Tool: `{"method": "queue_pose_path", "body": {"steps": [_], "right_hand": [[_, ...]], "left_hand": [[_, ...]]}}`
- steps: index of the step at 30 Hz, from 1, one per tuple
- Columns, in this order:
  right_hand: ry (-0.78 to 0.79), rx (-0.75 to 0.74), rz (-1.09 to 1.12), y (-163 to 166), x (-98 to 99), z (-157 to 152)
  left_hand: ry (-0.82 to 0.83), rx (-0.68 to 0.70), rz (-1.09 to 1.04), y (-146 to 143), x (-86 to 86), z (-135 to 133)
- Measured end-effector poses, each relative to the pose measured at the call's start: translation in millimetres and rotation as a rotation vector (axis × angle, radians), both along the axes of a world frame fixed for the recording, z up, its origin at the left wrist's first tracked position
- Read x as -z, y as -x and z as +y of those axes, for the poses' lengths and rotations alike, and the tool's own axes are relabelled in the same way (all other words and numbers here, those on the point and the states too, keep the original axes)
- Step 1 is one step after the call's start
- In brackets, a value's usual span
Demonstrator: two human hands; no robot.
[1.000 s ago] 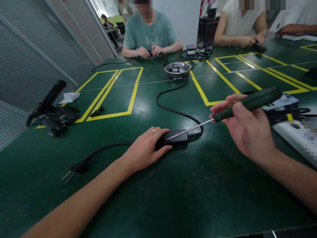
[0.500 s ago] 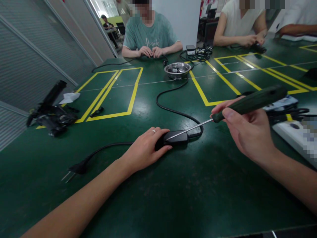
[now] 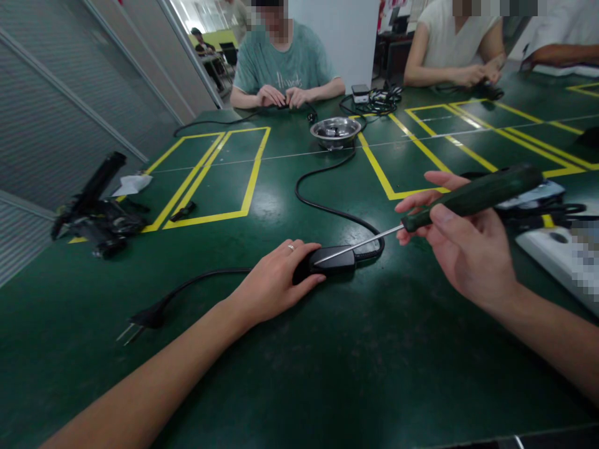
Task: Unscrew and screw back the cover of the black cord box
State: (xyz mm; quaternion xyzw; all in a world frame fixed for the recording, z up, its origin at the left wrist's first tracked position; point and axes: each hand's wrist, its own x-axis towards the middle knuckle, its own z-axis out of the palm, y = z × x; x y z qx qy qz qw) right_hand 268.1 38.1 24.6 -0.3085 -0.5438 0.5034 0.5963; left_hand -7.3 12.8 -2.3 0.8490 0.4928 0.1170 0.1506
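My left hand (image 3: 283, 271) is closed around the left end of a black power adapter (image 3: 339, 260), pressing it on the green table. A cord runs left from under that hand to a two-pin plug (image 3: 147, 317). From the adapter's right end a black cable (image 3: 322, 209) curves back across the table. My right hand (image 3: 472, 249) holds a screwdriver (image 3: 472, 196) by its dark green handle, some fingers lifted off it. The shaft slants down to the left, its tip on the adapter's top face. Whether a screw sits under the tip I cannot tell.
A metal bowl (image 3: 335, 131) with small parts stands farther back. Black equipment (image 3: 100, 212) lies at left beside white paper (image 3: 133, 184). A white case (image 3: 561, 262) is at right. Coiled cables (image 3: 381, 100) lie near two people working across the table.
The fingers of my right hand have loosened and spread on the screwdriver handle. The shaft's tip stays on the adapter, and my left hand has not moved.
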Motion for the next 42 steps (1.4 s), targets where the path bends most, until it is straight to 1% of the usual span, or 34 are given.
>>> {"method": "queue_pose_path", "body": {"steps": [5, 10, 19, 22, 26, 29, 31, 33, 35, 37, 42], "right_hand": [[0.03, -0.015, 0.021, -0.6, 1.2, 2.0], [0.023, -0.039, 0.026, -3.3, 1.2, 1.7], [-0.044, 0.134, -0.136, -0.2, -2.3, 1.2], [-0.006, 0.127, -0.117, 0.4, -1.0, 3.1], [0.071, 0.005, -0.01, -0.1, -2.0, 3.0], [0.08, -0.059, -0.003, -1.3, -3.0, 1.6], [0.061, -0.029, -0.031, -2.0, -2.3, 1.5], [0.046, 0.033, -0.069, -2.3, -0.3, 2.5], [0.057, 0.081, -0.093, -1.9, 2.1, 4.2], [0.095, 0.087, -0.092, -0.8, 4.3, 6.1], [0.208, 0.072, -0.008, 3.7, 6.4, 8.7]], "left_hand": [[-0.004, 0.004, -0.007, -0.2, -0.7, 0.2], [-0.008, 0.006, -0.008, -0.4, -1.0, -0.2], [-0.004, -0.003, -0.003, 0.5, 0.1, -0.4], [-0.004, -0.005, -0.004, 0.4, 0.2, -0.5], [-0.014, -0.003, -0.009, 0.1, 0.5, -0.5], [-0.014, -0.002, -0.008, 0.1, 0.5, -0.4], [-0.011, -0.001, -0.008, 0.1, 0.2, -0.4], [-0.009, 0.0, -0.008, 0.2, -0.3, -0.3], [-0.008, -0.002, -0.005, 0.0, -1.1, -0.5], [-0.008, 0.0, 0.0, -0.2, -1.7, -0.8], [-0.005, -0.001, 0.007, -0.7, -2.6, -1.6]]}}
